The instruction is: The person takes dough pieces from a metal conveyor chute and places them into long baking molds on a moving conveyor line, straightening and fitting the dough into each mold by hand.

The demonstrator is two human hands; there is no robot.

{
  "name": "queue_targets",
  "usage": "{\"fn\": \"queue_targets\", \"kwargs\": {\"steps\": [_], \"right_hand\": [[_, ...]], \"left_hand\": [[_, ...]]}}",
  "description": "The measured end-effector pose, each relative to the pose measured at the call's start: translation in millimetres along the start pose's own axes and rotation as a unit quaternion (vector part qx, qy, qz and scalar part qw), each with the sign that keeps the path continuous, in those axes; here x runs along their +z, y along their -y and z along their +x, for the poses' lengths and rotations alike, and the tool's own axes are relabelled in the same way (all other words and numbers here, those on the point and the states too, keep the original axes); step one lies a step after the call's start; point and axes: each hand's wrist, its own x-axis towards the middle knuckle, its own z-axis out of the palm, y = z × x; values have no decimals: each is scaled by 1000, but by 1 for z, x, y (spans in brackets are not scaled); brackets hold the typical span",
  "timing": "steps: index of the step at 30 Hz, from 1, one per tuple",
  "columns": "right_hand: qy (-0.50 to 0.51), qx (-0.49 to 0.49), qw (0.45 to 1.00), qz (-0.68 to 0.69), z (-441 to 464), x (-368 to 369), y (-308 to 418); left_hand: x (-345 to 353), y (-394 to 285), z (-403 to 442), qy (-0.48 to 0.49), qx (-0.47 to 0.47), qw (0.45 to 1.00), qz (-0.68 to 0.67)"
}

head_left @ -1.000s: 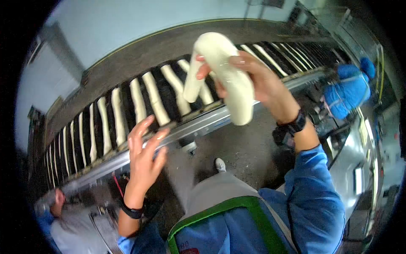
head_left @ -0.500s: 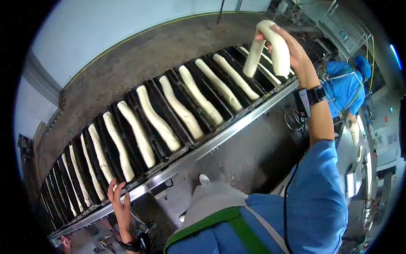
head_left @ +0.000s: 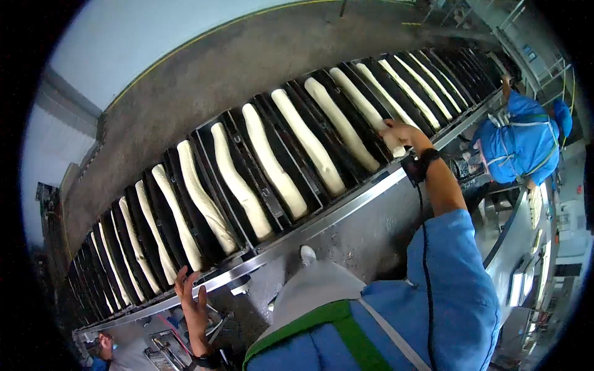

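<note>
Long pale dough strips (head_left: 302, 141) lie one by one in dark trays (head_left: 202, 131) along a metal-edged line. My right hand (head_left: 402, 135) touches the near end of one strip (head_left: 359, 98) in its tray, with the fingers bent over the dough. Whether they grip it is hard to tell. At the line's near edge, my left hand (head_left: 193, 303) is empty with its fingers apart, beside the near end of another strip (head_left: 178, 216).
A metal rail (head_left: 328, 224) runs along the near side of the trays. At the right, a co-worker in blue (head_left: 520, 139) stands near a metal table (head_left: 502, 238). Another person's hand (head_left: 106, 345) shows at the lower left.
The folded dough strip that hung from my right hand is no longer held up. My right hand has come down to a strip lying in a tray. My left hand stays at the rail.
</note>
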Motion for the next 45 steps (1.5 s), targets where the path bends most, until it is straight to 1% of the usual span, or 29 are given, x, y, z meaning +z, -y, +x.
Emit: {"fn": "queue_targets", "kwargs": {"steps": [2,3,4,6,8,10,12,14,16,17,18,19,20,22,24,25,26,28,29,30,32,34,36,38,40,42,43,44,45], "right_hand": [[43,-9,998,49,-17,-1,6],[23,-47,998,31,-18,2,6],[24,-47,998,33,-13,2,5],[17,-94,980,-174,0,4,4],[27,-191,962,-192,-16,11,12],[-84,-243,931,-260,7,17,1],[-81,-244,931,-260,27,19,-14],[-159,-352,869,-309,68,31,-48],[-137,-305,898,-288,28,43,-31],[-164,-254,898,-320,-21,48,-10],[-191,-204,894,-351,-45,51,1],[-324,-396,733,-448,-44,52,-4],[-378,-393,777,-314,-44,59,-6],[-327,-451,755,-345,-81,78,8],[-293,-424,733,-443,-85,105,4],[-287,-410,716,-487,-88,111,3],[-288,-418,713,-483,-88,116,7],[-227,-277,786,-504,-94,127,14],[-215,-267,800,-492,-100,134,15],[-177,-234,825,-484,-97,134,19],[-173,-164,869,-433,-84,135,19],[-188,-149,876,-418,-76,137,17],[-197,-188,897,-347,-61,137,5],[-199,-197,912,-301,-82,139,4],[-292,-282,837,-366,-118,146,3],[-347,-295,835,-309,-121,142,-12],[-422,-288,793,-333,-97,136,-32],[-445,-239,797,-333,-81,126,-44],[-439,-214,814,-314,-81,117,-48]], "left_hand": [[4,-17,2,14,-14,1000,23],[8,-21,3,11,-6,1000,23],[11,-26,3,8,3,1000,20],[17,-36,0,7,-5,1000,18],[22,-48,-4,12,0,1000,24],[28,-57,-11,17,-4,999,28],[37,-63,-15,17,-27,999,3],[40,-77,-21,18,-28,999,-2],[39,-80,-35,20,-21,999,17],[41,-83,-42,10,-28,1000,12],[43,-84,-49,4,-34,999,14],[43,-85,-57,-3,-39,999,26],[45,-88,-62,-10,-46,998,39],[46,-85,-83,-26,-64,997,26],[49,-83,-101,-33,-81,996,-4],[50,-89,-106,-35,-66,997,12],[50,-88,-112,-44,-69,997,16],[51,-82,-129,-56,-61,996,11],[44,-79,-141,-50,-56,997,22],[43,-76,-149,-54,-56,997,24],[47,-67,-165,-65,-61,996,14],[39,-66,-179,-69,-54,995,40],[37,-58,-193,-78,-86,992,46],[31,-51,-209,-82,-100,991,39],[24,-40,-223,-80,-121,989,32],[25,-31,-232,-85,-126,988,24],[27,-33,-229,-77,-116,989,40],[27,-38,-227,-72,-111,990,37],[26,-46,-225,-75,-122,989,22]]}}
